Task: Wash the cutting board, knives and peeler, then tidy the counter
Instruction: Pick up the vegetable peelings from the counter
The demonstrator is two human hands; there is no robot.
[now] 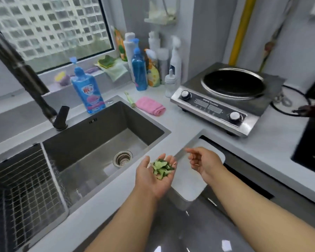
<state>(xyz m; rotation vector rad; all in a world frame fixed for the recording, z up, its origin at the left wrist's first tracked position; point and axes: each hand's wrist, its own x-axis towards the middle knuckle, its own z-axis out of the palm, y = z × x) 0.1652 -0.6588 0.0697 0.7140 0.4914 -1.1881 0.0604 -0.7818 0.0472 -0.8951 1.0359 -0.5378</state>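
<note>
1. A pale grey stone counter (189, 122) is seen, bent around the corner of the kitchen.
2. A deep rectangular steel sink (91, 142) is set into the counter, with a wire mesh rack (20, 190) at its left end and a round metal drain strainer (122, 158) in its floor.
3. A silver induction cooker (224, 99) with a round black hollow is placed on the counter at the right of the sink.
4. A blue bottle of dish liquid (87, 88) is standing behind the sink, and a folded pink cloth (150, 106) is lying near it.
5. The left hand (155, 174) is held palm up and cupped, at the front right corner of the sink; green vegetable peels (161, 168) are carried in it.
6. The right hand (202, 160) is held just beside it, fingers loosely bent, and nothing is gripped.
7. The cutting board, knives and peeler cannot be made out in this view.
</note>
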